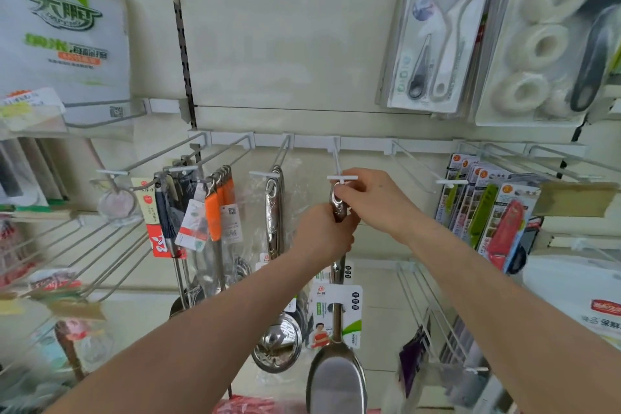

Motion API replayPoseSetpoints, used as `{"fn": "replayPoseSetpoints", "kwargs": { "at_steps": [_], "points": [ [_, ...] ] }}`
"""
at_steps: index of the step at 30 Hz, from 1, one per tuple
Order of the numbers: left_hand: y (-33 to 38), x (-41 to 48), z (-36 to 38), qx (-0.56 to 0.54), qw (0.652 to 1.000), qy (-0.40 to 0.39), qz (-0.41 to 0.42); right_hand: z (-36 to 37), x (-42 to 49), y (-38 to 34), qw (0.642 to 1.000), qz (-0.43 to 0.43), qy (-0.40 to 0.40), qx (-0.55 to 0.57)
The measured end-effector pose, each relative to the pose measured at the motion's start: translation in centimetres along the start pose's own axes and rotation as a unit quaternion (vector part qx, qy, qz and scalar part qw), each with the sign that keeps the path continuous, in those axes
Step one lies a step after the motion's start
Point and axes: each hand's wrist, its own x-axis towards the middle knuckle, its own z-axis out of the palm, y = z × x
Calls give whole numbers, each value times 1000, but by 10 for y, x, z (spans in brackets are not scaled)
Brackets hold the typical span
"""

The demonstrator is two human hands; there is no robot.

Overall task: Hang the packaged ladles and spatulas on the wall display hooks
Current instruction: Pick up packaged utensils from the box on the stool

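Observation:
A steel spatula [337,376] with a white and green card sleeve hangs straight down in front of me. My left hand [322,235] grips its handle just below the top. My right hand [373,202] pinches the handle's top end right under the white tip of a wall hook [337,161]. On the hook to the left hang packaged steel ladles [276,339] in clear bags. Whether the handle's hole is on the hook is hidden by my fingers.
Orange-handled utensils [218,208] and a dark-handled one hang further left. A bare hook [416,168] sticks out to the right, then packaged peelers [487,212]. Lint rollers [544,40] and brushes [437,44] hang above right. Wire hooks jut out low on both sides.

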Motion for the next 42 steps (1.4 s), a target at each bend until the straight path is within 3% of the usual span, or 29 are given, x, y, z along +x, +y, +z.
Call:
{"fn": "replayPoseSetpoints", "kwargs": {
  "at_steps": [6, 9, 15, 21, 33, 42],
  "points": [
    [-4, 9, 3, 18, 1000, -15, -19, 0, 2, 12, 997, 11, -47, -58],
    [-4, 17, 4, 51, 998, -11, -27, 6, 5, 11, 990, -8, 4, -144],
    [-1, 33, 7, 273, 962, 0, 25, 25, 18, 15, 958, -57, 57, -276],
    [-16, 49, 11, 365, 929, 13, 55, 29, 27, 24, 959, -63, 46, -271],
    [-30, 33, 21, 268, 960, 74, 39, 41, 22, 27, 972, -17, 61, -225],
    [-32, 33, 25, 277, 958, 77, 2, 41, 24, 25, 975, 5, 36, -220]
  ]
}}
